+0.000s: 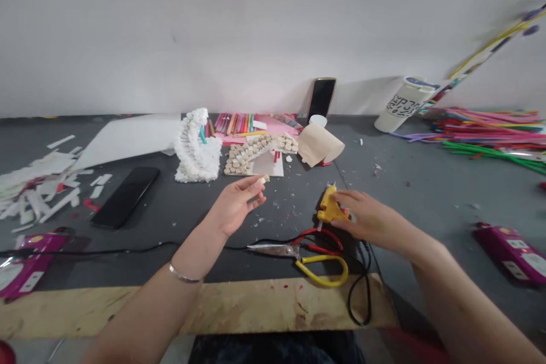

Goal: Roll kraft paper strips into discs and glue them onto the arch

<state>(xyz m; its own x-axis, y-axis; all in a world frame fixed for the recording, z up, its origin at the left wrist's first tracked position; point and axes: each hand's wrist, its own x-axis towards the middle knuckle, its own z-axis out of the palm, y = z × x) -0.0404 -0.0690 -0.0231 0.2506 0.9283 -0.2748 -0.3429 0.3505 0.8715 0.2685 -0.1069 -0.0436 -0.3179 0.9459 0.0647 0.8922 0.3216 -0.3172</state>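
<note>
My left hand [237, 203] is raised over the grey tabletop, pinching a small pale foam piece [265, 180] between thumb and fingertips. My right hand [367, 219] rests on the table with its fingers closed around a yellow glue gun [329, 208], whose nozzle points away from me. Just beyond my left hand lies a card covered with rows of small beige foam pieces [256, 153]. A white foam model [196, 148] stands to its left. Scissors [307, 259] with yellow and red handles lie between my hands, near a black cable [358, 296].
A black phone [125, 196] lies flat at left, another phone [321, 98] leans on the wall. Coloured pens [236, 123], a beige paper roll [319, 145], a white cup [403, 103], coloured sticks [495, 131], white paper scraps [38, 182], purple packets [512, 253] surround the work area.
</note>
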